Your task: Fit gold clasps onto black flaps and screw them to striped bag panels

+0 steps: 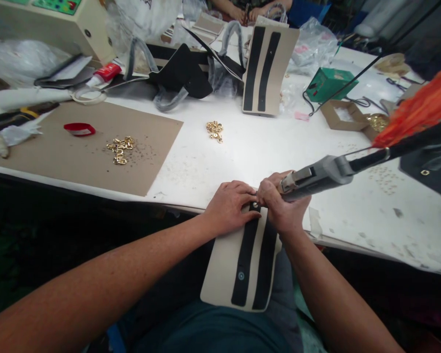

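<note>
Head view: you have the panel (220,264) at the lower centre of the frame, its far end against the bench (279,152) edge and its near end over your lap. Your left hand (228,208) lies over the far end, thumb on the left strip (238,289); whether its fingertips pinch anything is hidden. Your right hand (286,211) is closed around the front of the grey tool (321,174), which slants up to the right towards the orange strands (422,103). Where its tip touches, you can't tell from this.

As for how far along the panel looks, both strips are on it. The left one carries a round fitting (241,276) near its lower end and a shiny stud (255,204) beside your thumb. Whether that stud is fully seated can't be judged. On the visible part of the right strip (266,274) no fitting shows.

At the upper centre, a second panel (284,54) stands upright, also with two strips; its right strip has small marks near both ends. Gold pieces (215,130) lie loose on the bench above your hands, and another pile (120,148) sits at the left on the brown board (158,142), attached to nothing you can see.
</note>
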Tool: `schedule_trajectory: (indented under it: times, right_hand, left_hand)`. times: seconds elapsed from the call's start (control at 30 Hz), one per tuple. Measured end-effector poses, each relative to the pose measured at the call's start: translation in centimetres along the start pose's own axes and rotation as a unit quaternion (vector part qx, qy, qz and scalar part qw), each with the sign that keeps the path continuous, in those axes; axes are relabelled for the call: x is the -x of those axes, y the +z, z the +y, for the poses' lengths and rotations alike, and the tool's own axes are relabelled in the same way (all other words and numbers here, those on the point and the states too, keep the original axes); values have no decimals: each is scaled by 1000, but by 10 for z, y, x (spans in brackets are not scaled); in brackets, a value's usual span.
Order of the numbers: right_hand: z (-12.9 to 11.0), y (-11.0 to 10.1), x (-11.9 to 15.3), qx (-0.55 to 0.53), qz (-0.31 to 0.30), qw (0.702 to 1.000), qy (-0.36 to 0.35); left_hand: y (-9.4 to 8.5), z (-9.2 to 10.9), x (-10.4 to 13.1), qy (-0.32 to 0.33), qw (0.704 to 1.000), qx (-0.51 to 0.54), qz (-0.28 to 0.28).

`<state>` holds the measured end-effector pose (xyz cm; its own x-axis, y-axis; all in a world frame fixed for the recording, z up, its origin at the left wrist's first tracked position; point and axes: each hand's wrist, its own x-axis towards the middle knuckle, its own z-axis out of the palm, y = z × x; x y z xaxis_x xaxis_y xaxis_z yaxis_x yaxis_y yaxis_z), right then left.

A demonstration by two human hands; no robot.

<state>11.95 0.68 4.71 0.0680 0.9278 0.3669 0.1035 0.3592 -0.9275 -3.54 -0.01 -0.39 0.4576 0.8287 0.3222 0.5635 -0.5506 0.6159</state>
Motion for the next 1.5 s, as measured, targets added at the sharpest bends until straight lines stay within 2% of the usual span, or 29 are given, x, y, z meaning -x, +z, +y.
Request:
schedule_trajectory:
  times: [0.07, 0.17, 0.27, 0.37, 0.43, 0.53, 0.6, 0.67, 0.77, 0.8, 0.87, 0.93, 0.97, 1.03, 1.1, 1.13, 1.2, 1.27, 1.33, 1.43, 1.5]
  right_hand:
    - [0, -1, 0, 13, 12, 1000, 16]
    - [0, -4, -2, 6, -18, 999, 30]
    - [-10, -7, -7, -8, -29, 1000, 3]
    - [-29, -15, -6, -26, 28, 998, -48]
    - [-41, -30, 0, -15, 83, 996, -41]
    - [-47, -66, 22, 116, 119, 983, 77]
    - [-41, -95, 40, 237, 98, 951, 170]
    - [-32, -120, 59, 321, 66, 919, 219]
    - [-23, -146, 90, 351, 46, 908, 223]
    - [-22, -151, 103, 350, 64, 910, 212]
    - [-24, -154, 129, 354, 143, 909, 168]
    - [-26, -148, 156, 359, 222, 898, 124]
    - [-25, -142, 168, 349, 230, 900, 124]
    - [-19, -125, 184, 276, 165, 928, 188]
    - [-13, -103, 187, 164, 48, 948, 269]
    - [-12, -92, 185, 118, 4, 952, 281]
    - [-17, -71, 176, 74, -34, 968, 238]
    - [-31, -52, 169, 80, -37, 987, 133]
    - [-47, -36, 169, 124, -59, 990, 34]
    - [-67, -17, 176, 236, -142, 960, -52]
    - [-80, -8, 181, 286, -199, 935, -71]
  left_hand:
    - [-1, 0, 0, -1, 1000, 1, 1]
    - [-3, 2, -1, -7, 1000, -5, 3]
    - [-4, 4, -1, -10, 1000, -9, 4]
    - [-4, 6, -1, -10, 1000, -9, 8]
    - [-4, 7, -1, -7, 1000, -12, 17]
    - [-3, 6, 0, 2, 999, -23, 28]
    - [-2, 5, 0, 10, 999, -33, 32]
    - [-2, 5, 0, 18, 998, -39, 36]
    - [-2, 7, 2, 28, 997, -47, 49]
    - [-2, 9, 2, 30, 997, -53, 53]
    - [-3, 14, 4, 23, 995, -76, 62]
    - [-4, 21, 5, 6, 992, -110, 68]
    - [-4, 25, 6, -4, 989, -128, 70]
    - [-5, 32, 8, -24, 984, -162, 71]
    - [-7, 39, 10, -42, 981, -179, 67]
    - [-9, 42, 13, -52, 980, -178, 64]
    - [-15, 51, 21, -80, 984, -146, 61]
    - [-24, 63, 34, -132, 988, -52, 66]
    - [-34, 80, 51, -196, 972, 103, 85]
    - [-50, 107, 73, -256, 902, 325, 126]
    - [-57, 122, 82, -292, 846, 416, 159]
